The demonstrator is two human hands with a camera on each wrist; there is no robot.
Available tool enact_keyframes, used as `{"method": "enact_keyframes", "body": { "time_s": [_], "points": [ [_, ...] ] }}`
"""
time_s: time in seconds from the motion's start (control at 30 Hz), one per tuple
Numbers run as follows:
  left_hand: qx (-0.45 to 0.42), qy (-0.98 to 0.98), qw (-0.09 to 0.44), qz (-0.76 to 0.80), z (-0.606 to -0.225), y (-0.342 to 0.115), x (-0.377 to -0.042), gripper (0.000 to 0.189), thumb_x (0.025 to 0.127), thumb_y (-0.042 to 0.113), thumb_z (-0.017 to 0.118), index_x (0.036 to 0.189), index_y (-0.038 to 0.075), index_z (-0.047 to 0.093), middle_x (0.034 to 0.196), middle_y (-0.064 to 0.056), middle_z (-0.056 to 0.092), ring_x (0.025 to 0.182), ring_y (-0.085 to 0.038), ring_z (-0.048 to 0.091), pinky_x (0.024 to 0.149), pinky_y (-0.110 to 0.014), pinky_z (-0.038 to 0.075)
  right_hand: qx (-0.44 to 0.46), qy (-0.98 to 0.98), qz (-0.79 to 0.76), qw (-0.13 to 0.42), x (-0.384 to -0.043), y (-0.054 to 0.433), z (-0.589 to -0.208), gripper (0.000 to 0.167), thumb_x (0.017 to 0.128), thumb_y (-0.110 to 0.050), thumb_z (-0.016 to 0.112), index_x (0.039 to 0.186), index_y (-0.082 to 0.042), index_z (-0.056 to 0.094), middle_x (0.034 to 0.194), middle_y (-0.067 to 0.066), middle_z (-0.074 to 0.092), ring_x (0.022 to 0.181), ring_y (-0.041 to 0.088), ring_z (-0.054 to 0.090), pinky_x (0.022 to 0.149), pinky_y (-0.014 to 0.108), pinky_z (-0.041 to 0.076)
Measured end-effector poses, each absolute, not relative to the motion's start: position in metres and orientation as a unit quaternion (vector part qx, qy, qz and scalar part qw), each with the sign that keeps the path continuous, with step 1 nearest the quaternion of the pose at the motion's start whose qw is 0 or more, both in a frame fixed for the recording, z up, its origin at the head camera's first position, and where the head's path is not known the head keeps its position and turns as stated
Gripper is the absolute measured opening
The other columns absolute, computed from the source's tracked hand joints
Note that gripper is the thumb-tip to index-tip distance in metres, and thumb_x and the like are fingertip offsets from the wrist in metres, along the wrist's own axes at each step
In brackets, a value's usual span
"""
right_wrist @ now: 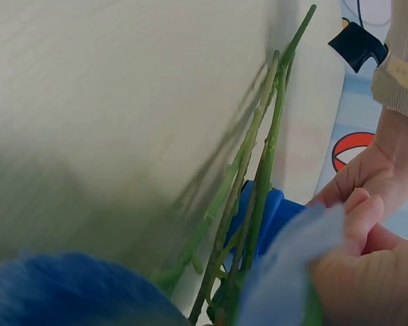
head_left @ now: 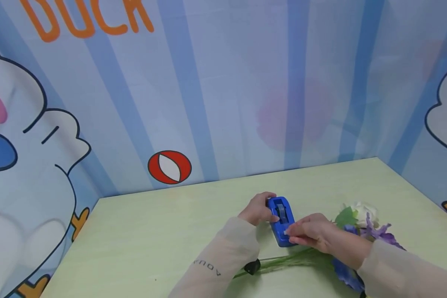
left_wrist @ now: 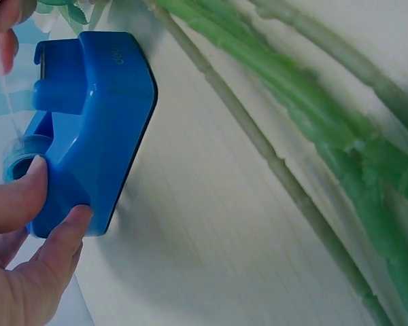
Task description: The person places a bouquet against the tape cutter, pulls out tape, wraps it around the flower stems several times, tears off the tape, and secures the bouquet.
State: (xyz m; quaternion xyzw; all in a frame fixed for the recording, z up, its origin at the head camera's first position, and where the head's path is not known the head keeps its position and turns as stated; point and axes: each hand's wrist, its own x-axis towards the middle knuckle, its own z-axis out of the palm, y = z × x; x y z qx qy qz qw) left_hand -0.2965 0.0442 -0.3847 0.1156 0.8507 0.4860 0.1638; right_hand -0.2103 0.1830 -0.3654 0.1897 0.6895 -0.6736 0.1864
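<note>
Head view: here's the blue tape dispenser, sitting on the counter, long axis running away from the camera, dispensing end nearest! Left hand grips the far half; right hand pinches the tape. Left wrist: tape runs up, faint and clear, right hand cropped at the corner. Right wrist: stems and a blurred petal mask much of the dispenser.

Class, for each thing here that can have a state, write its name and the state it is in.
Blue tape dispenser: loaded, gripped by the left hand
Tape roll: seated in the dispenser
Tape strip: drawn out, pinched by the right hand
Flower stems: lying on the table, loosely together
White flower: lying beside the purple flower
</note>
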Motion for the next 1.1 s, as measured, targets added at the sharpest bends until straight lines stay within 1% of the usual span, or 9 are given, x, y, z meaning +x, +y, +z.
{"method": "enact_keyframes", "body": {
  "time_s": [0.27,0.47,0.6,0.77,1.1],
  "points": [
    [0.115,0.853,0.161,0.483,-0.385,0.047,-0.296,0.061,0.072,-0.012,0.072,0.128,0.007,0.054,0.118,-0.015,0.058,0.100,-0.024,0.055,0.091,-0.038,0.044,0.198,0.688,-0.674,0.184,-0.201,0.183,-0.365,0.026,0.086,0.006,0.060,0.108,0.017,0.050,0.073,0.012,0.065,0.057,0.012,0.063,0.059,0.023,0.053],
    [0.109,0.854,0.158,0.483,-0.384,0.049,-0.297,0.063,0.070,-0.013,0.072,0.127,0.007,0.054,0.117,-0.014,0.058,0.098,-0.023,0.054,0.092,-0.039,0.044,0.193,0.697,-0.666,0.184,-0.191,0.180,-0.365,0.019,0.084,0.009,0.060,0.102,0.016,0.054,0.076,0.013,0.065,0.059,0.013,0.063,0.059,0.023,0.053],
    [0.106,0.856,0.156,0.481,-0.383,0.049,-0.297,0.063,0.070,-0.014,0.073,0.126,0.007,0.055,0.116,-0.014,0.059,0.096,-0.023,0.055,0.091,-0.039,0.044,0.188,0.707,-0.656,0.183,-0.183,0.179,-0.365,0.018,0.082,0.010,0.062,0.098,0.015,0.058,0.078,0.014,0.065,0.057,0.012,0.062,0.058,0.022,0.052],
    [0.110,0.860,0.160,0.473,-0.385,0.047,-0.298,0.063,0.071,-0.013,0.073,0.128,0.007,0.054,0.117,-0.015,0.059,0.098,-0.023,0.055,0.091,-0.039,0.044,0.195,0.709,-0.652,0.185,-0.178,0.179,-0.368,0.015,0.081,0.010,0.063,0.095,0.013,0.059,0.078,0.014,0.064,0.055,0.011,0.062,0.057,0.021,0.052],
    [0.110,0.858,0.163,0.474,-0.382,0.048,-0.297,0.062,0.072,-0.012,0.072,0.128,0.007,0.054,0.117,-0.015,0.058,0.099,-0.024,0.055,0.091,-0.040,0.045,0.200,0.703,-0.656,0.187,-0.177,0.180,-0.369,0.015,0.081,0.010,0.062,0.095,0.013,0.057,0.079,0.014,0.065,0.055,0.011,0.062,0.058,0.022,0.052]
  ]
}}
